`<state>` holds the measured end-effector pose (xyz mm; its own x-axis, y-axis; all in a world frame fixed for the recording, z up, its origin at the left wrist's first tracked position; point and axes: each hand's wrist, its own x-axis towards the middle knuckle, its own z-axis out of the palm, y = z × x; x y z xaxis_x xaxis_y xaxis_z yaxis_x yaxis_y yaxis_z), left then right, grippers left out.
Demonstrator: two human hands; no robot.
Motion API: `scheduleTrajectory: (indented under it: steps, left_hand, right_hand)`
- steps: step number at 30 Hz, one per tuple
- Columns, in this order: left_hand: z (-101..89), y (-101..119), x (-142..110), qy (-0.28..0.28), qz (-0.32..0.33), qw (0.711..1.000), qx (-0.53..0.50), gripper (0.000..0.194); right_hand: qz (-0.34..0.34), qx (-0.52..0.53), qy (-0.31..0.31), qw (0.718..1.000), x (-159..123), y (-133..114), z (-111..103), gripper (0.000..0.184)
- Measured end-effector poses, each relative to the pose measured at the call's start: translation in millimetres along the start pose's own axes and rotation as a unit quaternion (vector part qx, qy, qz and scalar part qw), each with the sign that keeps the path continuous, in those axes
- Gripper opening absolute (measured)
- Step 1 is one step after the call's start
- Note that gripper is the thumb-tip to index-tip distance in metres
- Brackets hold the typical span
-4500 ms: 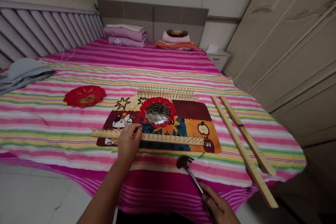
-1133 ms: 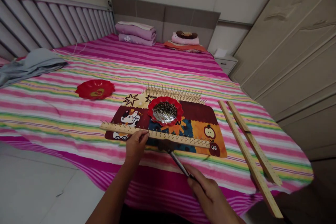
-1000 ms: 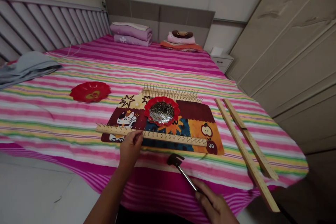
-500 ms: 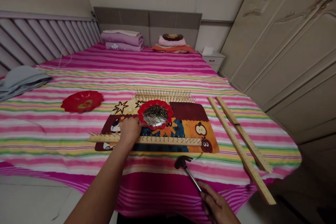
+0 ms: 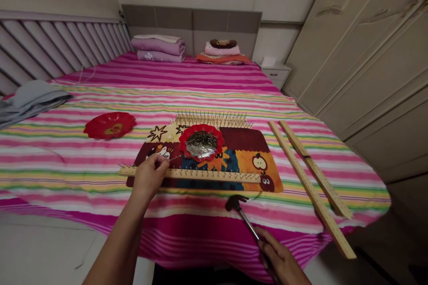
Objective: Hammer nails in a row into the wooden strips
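My left hand point(image 5: 151, 173) pinches a thin nail point(image 5: 175, 157) that points to the right, above a wooden strip point(image 5: 207, 175) studded with upright nails. Just beyond the strip is a red scalloped bowl point(image 5: 182, 137) full of loose nails point(image 5: 201, 144). In my right hand point(image 5: 276, 249) is the handle of a claw hammer point(image 5: 245, 218), its dark head lying over the bed's front part. Strip and bowl both rest on a patterned mat point(image 5: 244, 142) with cartoon pictures.
More nail-studded wood point(image 5: 210, 119) lies behind the bowl. A red plate point(image 5: 110, 125) sits to the left. Two wooden strips with holes point(image 5: 310, 187) stretch along the right side of the striped bed. Grey cloth point(image 5: 35, 100) lies at far left, folded bedding point(image 5: 159, 49) at the headboard.
My left hand has drawn back from the bowl's edge, left and towards me, and a nail now shows in its fingers. The right hand still holds the hammer; the view has shifted slightly.
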<state>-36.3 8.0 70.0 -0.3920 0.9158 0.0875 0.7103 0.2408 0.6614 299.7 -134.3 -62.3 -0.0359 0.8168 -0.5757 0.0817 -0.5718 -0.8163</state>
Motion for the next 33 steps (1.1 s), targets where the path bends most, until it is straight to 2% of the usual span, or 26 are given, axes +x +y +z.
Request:
scheduleTrajectory:
  steps: [4,9,15,21,23,25,29,33]
  left_hand:
    - [-7.5,-29.1,-20.3,-0.002,-0.044,0.999,-0.021,0.021]
    - [3.9,-57.0,-39.1,-0.037,-0.094,0.995,0.007,0.018]
    - [14.6,-57.5,-47.3,-0.062,-0.103,0.992,0.032,0.012]
    - [24.6,-60.0,-48.4,-0.132,-0.066,0.989,0.025,0.003]
    - [26.1,-64.1,-47.9,-0.14,-0.071,0.988,-0.009,0.005]
    - [26.6,-67.8,-45.1,-0.117,-0.093,0.984,-0.097,0.013]
    - [29.2,-66.3,-32.6,-0.06,-0.101,0.952,-0.284,0.03]
    - [38.2,-54.9,-21.4,-0.05,-0.08,0.95,-0.298,0.029]
  right_hand:
    - [-0.011,-0.013,-0.037,0.999,4.0,3.7,-4.6,0.069]
    - [-0.016,-0.02,-0.041,0.999,5.5,8.8,-7.2,0.069]
    - [-0.016,-0.013,-0.031,0.999,4.9,10.1,-6.4,0.063]
    - [-0.012,-0.03,-0.023,0.999,4.9,7.9,-5.7,0.065]
    - [-0.015,-0.035,-0.021,0.999,3.8,6.6,-5.3,0.066]
    - [-0.02,-0.037,-0.02,0.999,1.7,4.0,-4.2,0.066]
    - [-0.02,-0.031,-0.016,0.999,-2.8,-1.8,-1.3,0.067]
    - [-0.018,-0.026,-0.019,0.999,-3.0,-1.1,-1.7,0.068]
